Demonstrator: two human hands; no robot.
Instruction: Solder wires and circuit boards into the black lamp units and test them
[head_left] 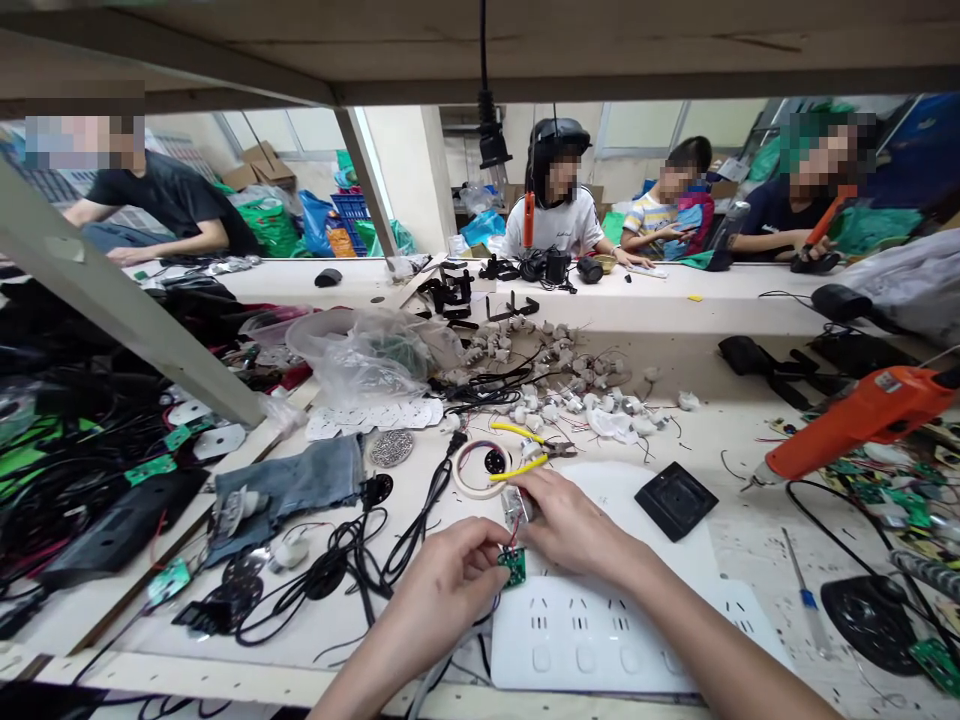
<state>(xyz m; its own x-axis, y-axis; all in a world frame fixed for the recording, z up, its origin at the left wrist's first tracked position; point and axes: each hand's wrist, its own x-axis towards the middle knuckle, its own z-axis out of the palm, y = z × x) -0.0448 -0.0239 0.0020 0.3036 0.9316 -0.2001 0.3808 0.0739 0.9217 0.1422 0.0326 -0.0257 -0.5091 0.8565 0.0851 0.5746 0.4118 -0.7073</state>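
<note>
My left hand pinches a small green circuit board between thumb and fingers, just above the upper left corner of a white power strip. Thin wires run up from the board. Close beside it, my right hand is closed on a small silvery part, whose exact kind I cannot make out. Beyond the fingertips lie yellow-handled pliers and a roll of tape. A black square plate rests to the right of my right hand.
An orange electric screwdriver hangs at the right, above a small screwdriver. Black cables and a denim cloth lie left. Many small white parts are heaped behind. Several people sit across the bench.
</note>
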